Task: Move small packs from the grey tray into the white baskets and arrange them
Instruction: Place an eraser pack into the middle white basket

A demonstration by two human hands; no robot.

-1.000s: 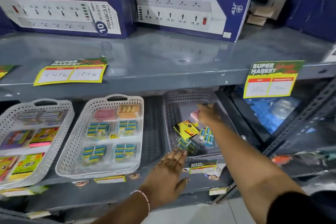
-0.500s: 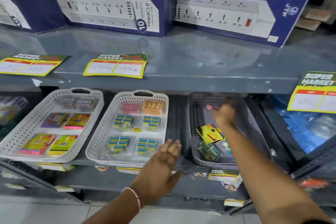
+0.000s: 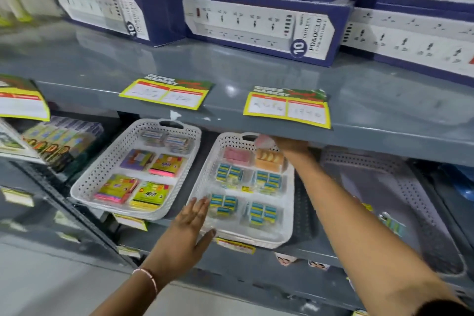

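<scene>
Two white baskets stand on the lower shelf. The left basket (image 3: pixel 102 174) holds purple, yellow and pink packs. The middle basket (image 3: pixel 288 213) holds blue-striped packs, a pink pack (image 3: pixel 237 155) and an orange pack (image 3: pixel 270 160). My right hand (image 3: pixel 289 145) is at this basket's far rim, under the upper shelf, shut on a small pink pack (image 3: pixel 264 141). Fingers spread, my left hand (image 3: pixel 184 233) rests flat against the basket's front left corner. On the right sits the grey tray (image 3: pixel 415 187), most of its contents hidden behind my right arm.
The upper shelf (image 3: pixel 359 100) overhangs the baskets, leaving little headroom at the back. Yellow price tags (image 3: pixel 287 108) hang on its edge. Power strip boxes (image 3: pixel 259 25) are stacked above. More packaged goods (image 3: pixel 59 141) fill the lower shelf's left end.
My right hand left the grey tray with a pink pack and moved left to the back of the middle basket. The left hand moved onto that basket's front corner. The view panned left.
</scene>
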